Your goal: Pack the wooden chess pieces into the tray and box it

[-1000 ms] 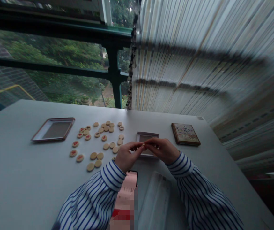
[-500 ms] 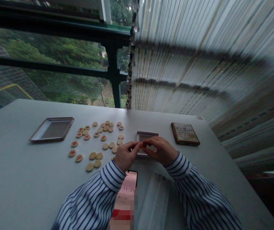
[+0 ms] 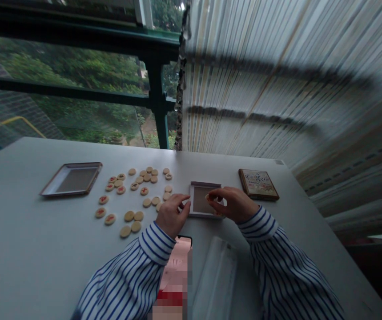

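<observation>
My right hand pinches a round xiangqi piece between thumb and fingertips, over the small open box. Something reddish shows in the box beneath that hand, too small to make out. At the box's left side is my left hand, holding nothing, with a gap between thumb and fingers. Left of it, several xiangqi pieces lie scattered on the white table. Some show red or dark characters; others show plain wood.
An open box lid lies at the table's left. On the right is a flat printed box. A phone and a clear plastic sleeve lie near my forearms. A window and a string curtain border the far edge.
My hands have come apart. The right one has moved right with the piece, over the box; the left one has let go and drawn slightly left.
</observation>
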Demonstrator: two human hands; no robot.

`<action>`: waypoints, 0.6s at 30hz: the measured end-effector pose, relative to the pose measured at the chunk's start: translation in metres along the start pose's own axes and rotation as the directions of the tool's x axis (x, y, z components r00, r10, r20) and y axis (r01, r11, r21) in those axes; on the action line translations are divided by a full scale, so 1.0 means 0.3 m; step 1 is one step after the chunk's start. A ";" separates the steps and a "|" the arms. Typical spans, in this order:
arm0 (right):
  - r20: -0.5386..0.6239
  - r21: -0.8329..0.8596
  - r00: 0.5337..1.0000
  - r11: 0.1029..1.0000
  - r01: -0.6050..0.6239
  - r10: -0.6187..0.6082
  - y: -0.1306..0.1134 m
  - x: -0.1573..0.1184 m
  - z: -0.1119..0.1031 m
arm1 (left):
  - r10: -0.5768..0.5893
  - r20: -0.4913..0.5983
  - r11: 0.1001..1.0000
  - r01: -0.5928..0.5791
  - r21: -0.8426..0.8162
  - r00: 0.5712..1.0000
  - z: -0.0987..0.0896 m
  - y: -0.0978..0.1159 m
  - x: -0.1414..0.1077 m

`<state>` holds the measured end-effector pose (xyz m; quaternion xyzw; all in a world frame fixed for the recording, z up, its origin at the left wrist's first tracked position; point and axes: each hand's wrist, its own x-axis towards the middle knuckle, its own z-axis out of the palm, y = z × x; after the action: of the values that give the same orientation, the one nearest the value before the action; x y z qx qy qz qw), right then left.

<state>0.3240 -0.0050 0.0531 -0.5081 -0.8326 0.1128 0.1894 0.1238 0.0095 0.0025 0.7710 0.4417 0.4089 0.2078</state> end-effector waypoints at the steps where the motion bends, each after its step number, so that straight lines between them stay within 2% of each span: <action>1: 0.009 -0.004 1.000 1.000 -0.007 0.007 0.006 -0.001 0.000 | 0.004 0.011 1.000 -0.004 0.003 1.000 0.003 -0.002 -0.001; 9: 0.146 -0.072 0.987 0.996 -0.055 0.065 0.025 -0.011 0.000 | 0.013 0.029 0.999 -0.014 0.034 0.999 0.011 -0.012 -0.009; 14: 0.179 -0.208 0.980 0.977 -0.051 0.089 0.016 -0.009 0.005 | -0.017 0.058 1.000 0.016 0.018 0.998 0.018 -0.018 -0.013; 18: 0.208 -0.251 0.972 0.967 -0.050 0.104 0.015 -0.004 0.013 | -0.044 0.076 0.999 0.044 0.010 0.996 0.021 -0.024 -0.014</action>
<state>0.3264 -0.0041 0.0477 -0.5441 -0.8354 0.0726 0.0278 0.1241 0.0101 -0.0079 0.7771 0.4519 0.3726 0.2304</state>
